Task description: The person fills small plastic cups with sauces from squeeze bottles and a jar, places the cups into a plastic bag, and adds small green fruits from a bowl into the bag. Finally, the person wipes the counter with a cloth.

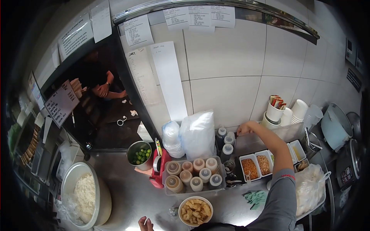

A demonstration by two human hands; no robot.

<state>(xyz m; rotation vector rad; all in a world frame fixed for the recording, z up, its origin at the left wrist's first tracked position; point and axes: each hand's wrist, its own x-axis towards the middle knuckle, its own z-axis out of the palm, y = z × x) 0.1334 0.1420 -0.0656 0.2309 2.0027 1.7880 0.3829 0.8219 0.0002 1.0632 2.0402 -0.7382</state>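
My right hand (244,129) reaches far forward to the back of the steel counter, fingers curled by the black-topped squeeze bottles (227,139) and the edge of a clear bin (287,131); whether it grips anything I cannot tell. My grey-sleeved right arm crosses over the white trays of chopped toppings (256,165). Only the fingertips of my left hand (145,224) show at the bottom edge, apart and holding nothing, next to a white bowl of fried pieces (195,211). A clear tub of several sauce bottles (194,175) stands between the hands.
A large pot of white rice (85,196) sits left, a steel cup of limes (140,154) and a red tape dispenser (157,169) behind. Bagged cups (196,133), stacked paper cups (298,109), a rice cooker (336,127) and a bagged item (310,186) stand right. Another person stands beyond the hatch (100,82).
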